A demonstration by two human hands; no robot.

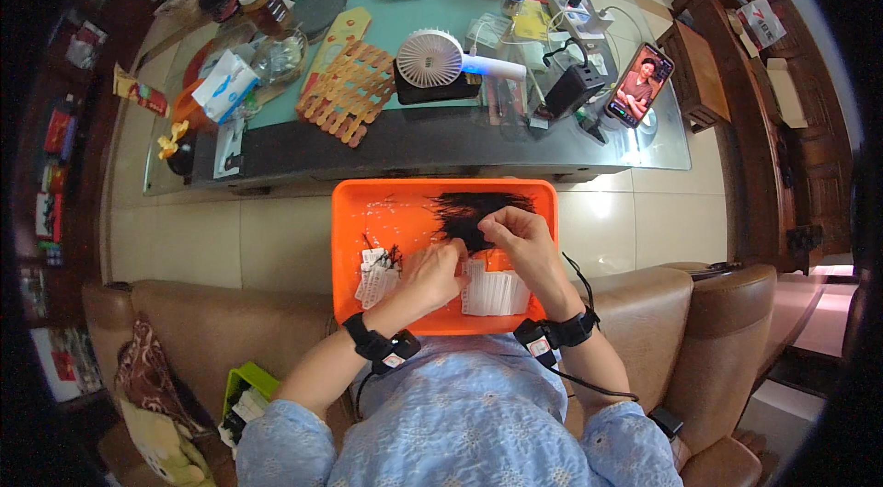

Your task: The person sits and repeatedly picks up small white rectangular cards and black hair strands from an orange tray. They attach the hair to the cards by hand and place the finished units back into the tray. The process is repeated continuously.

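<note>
Over the orange tray [354, 211] (resting on the lap, keeping bits contained), the left hand [430, 274] and right hand [517, 239] are pinching fingers together on white tags [492, 292] beside the black threads [474, 211].

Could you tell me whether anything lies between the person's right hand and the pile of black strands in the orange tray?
Nothing visible does. The right hand lies right against the black strands in the orange tray.

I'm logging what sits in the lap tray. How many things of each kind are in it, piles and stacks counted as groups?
Orange tray: 1
Pile of black strands: 1
Stacks of white tags: 2, one by the left hand, one under the right hand
Hands working in the tray: 2, left hand, right hand
Total: 6
</note>
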